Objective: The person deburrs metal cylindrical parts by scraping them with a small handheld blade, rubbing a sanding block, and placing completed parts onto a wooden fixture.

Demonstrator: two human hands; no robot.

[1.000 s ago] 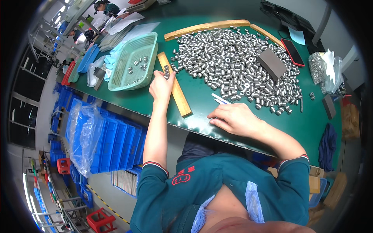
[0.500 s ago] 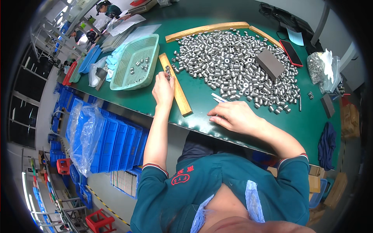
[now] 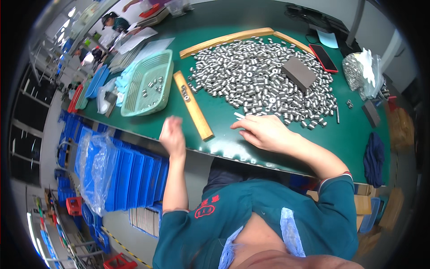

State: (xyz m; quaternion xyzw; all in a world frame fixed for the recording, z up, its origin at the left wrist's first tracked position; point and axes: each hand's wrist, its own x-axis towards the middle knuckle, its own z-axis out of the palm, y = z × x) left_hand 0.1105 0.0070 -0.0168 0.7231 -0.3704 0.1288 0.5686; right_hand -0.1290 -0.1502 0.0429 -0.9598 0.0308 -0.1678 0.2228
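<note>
My left hand [image 3: 172,135], smeared by motion, is over the table's front edge, between the green basket [image 3: 148,83] and the wooden strip [image 3: 197,114]. Whether its fingers hold anything cannot be made out. Several small metal sleeves [image 3: 185,93] sit in a row near the strip's far end. At the near side of a large heap of metal sleeves [image 3: 251,76], my right hand [image 3: 268,133] rests with fingers loosely bent and apart, nothing seen in them. A slim white tool [image 3: 239,115] lies beyond its fingers, partly covered by the hand. Inside the basket are several loose sleeves.
Wooden strips [image 3: 226,41] border the heap's far side. A dark grey block [image 3: 298,74] lies on it, a red-edged phone [image 3: 323,58] beyond. Bagged parts [image 3: 358,74] stand at right. Stacked blue crates [image 3: 130,175] are below the table's left side. A co-worker [image 3: 115,22] sits far left.
My left hand has left the sleeves on the wooden strip and come back toward the table edge, uncovering them. My right hand has shifted slightly forward over the white tool. The view has shifted a little.
</note>
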